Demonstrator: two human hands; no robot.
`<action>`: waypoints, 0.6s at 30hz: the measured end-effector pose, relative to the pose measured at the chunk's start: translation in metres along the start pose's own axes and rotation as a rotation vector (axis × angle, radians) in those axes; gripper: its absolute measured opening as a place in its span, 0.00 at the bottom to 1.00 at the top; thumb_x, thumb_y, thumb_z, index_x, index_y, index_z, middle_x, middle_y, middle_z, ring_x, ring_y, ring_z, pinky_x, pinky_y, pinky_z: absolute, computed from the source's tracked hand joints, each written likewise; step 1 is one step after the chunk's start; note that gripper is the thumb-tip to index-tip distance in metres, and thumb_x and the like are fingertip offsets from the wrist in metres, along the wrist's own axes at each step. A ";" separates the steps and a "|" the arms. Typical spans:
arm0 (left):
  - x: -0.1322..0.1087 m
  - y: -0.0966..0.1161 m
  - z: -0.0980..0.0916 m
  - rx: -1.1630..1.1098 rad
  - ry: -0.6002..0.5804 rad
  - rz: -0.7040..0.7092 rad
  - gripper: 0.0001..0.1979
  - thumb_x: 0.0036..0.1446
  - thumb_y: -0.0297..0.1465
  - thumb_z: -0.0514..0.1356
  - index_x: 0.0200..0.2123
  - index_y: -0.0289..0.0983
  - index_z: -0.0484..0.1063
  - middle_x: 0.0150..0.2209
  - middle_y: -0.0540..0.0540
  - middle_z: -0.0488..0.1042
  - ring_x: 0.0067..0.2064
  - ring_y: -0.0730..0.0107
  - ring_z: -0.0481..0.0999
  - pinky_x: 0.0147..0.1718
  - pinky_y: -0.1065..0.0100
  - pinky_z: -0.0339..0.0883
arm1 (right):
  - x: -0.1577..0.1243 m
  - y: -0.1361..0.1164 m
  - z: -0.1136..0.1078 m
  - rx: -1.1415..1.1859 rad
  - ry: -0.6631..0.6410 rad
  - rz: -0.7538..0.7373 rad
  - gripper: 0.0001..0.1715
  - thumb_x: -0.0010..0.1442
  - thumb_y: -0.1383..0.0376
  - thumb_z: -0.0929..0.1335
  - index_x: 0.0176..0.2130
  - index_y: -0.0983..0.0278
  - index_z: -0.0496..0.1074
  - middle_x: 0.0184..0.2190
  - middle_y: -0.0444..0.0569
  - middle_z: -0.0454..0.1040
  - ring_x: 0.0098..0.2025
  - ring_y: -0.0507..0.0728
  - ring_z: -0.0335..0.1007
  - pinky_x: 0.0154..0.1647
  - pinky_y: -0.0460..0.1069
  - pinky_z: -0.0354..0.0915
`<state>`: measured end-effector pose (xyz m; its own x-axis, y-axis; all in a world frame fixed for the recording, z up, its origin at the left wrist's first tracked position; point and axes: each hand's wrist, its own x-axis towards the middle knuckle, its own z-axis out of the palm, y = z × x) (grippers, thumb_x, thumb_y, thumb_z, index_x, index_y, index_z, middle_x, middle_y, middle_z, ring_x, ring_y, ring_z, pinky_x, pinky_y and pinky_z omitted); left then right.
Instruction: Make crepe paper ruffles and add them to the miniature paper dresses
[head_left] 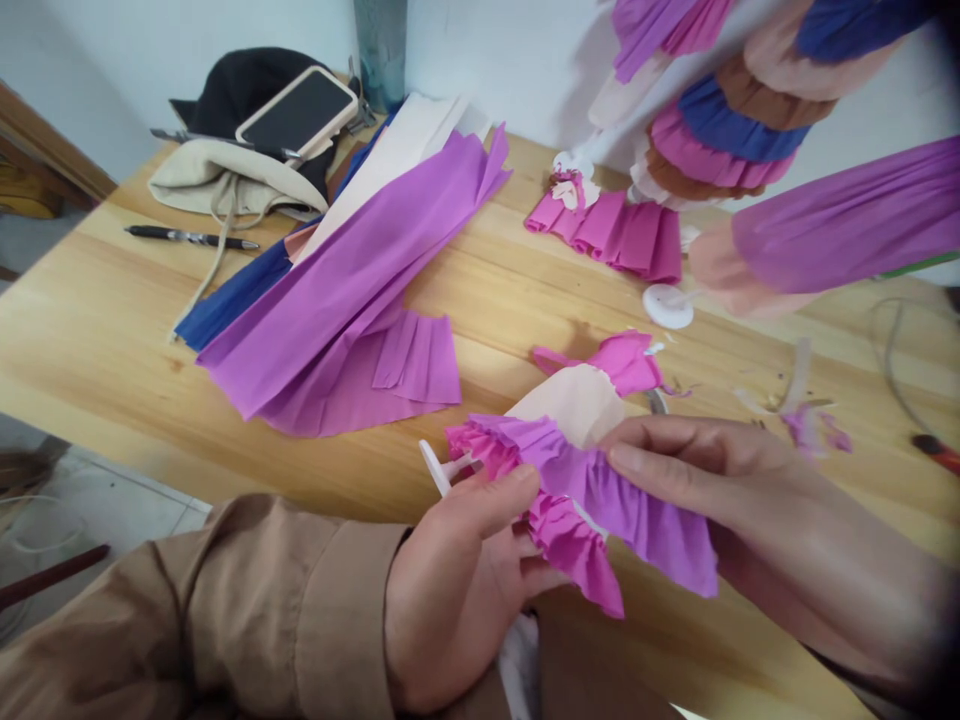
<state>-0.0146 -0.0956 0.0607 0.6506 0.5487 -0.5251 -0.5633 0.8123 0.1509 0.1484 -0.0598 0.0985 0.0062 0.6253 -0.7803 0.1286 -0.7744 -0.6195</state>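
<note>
My left hand (457,590) grips a small crepe-paper figure (570,480) from below, thumb on its pink and purple ruffles. A white plastic stick (437,468) pokes out beside the thumb. My right hand (697,465) pinches the purple ruffled strip (645,520) against the figure, fingers pressed together. The figure has a cream body and a pink top piece (626,360). Both hands hover just above the wooden table (112,330).
Long purple (360,290), cream and blue crepe sheets lie at centre left. A folded pink strip (615,232) and a white disc (667,306) lie farther back. A pen (187,237), a bag with a phone (298,110), and tall ruffled decorations (720,120) stand around.
</note>
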 end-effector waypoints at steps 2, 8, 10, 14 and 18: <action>0.000 0.000 0.000 0.003 -0.006 0.004 0.28 0.59 0.41 0.60 0.58 0.31 0.68 0.58 0.33 0.71 0.59 0.50 0.70 0.56 0.55 0.62 | 0.000 0.002 -0.002 -0.011 0.008 0.008 0.21 0.30 0.55 0.81 0.22 0.64 0.75 0.20 0.45 0.70 0.22 0.50 0.63 0.21 0.43 0.58; 0.001 0.000 -0.002 -0.011 0.005 0.014 0.29 0.60 0.40 0.60 0.60 0.32 0.65 0.58 0.33 0.71 0.59 0.50 0.70 0.57 0.54 0.62 | 0.006 0.009 -0.008 0.003 0.004 -0.006 0.21 0.30 0.55 0.81 0.23 0.63 0.76 0.23 0.47 0.74 0.25 0.52 0.66 0.24 0.44 0.62; 0.001 0.000 -0.002 -0.016 0.004 0.015 0.29 0.60 0.39 0.60 0.62 0.33 0.64 0.59 0.34 0.70 0.59 0.51 0.70 0.58 0.53 0.61 | 0.007 0.012 -0.010 0.015 -0.003 -0.010 0.21 0.29 0.55 0.81 0.24 0.62 0.77 0.24 0.48 0.75 0.25 0.53 0.66 0.24 0.44 0.62; 0.000 0.001 0.001 -0.006 -0.004 0.041 0.30 0.61 0.38 0.59 0.64 0.34 0.62 0.59 0.34 0.70 0.60 0.51 0.70 0.61 0.52 0.58 | 0.009 0.017 -0.012 -0.014 -0.048 -0.023 0.19 0.33 0.55 0.80 0.25 0.62 0.78 0.24 0.47 0.75 0.25 0.53 0.67 0.25 0.44 0.62; -0.001 0.001 0.004 0.004 -0.035 0.092 0.30 0.62 0.33 0.59 0.66 0.39 0.59 0.60 0.37 0.70 0.62 0.53 0.68 0.63 0.51 0.55 | 0.010 0.018 -0.014 -0.063 -0.079 -0.073 0.20 0.36 0.52 0.79 0.24 0.62 0.76 0.23 0.46 0.72 0.25 0.52 0.65 0.24 0.44 0.60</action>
<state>-0.0139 -0.0945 0.0651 0.6139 0.6272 -0.4794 -0.6194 0.7592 0.2000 0.1647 -0.0661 0.0804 -0.0837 0.6686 -0.7389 0.1881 -0.7176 -0.6706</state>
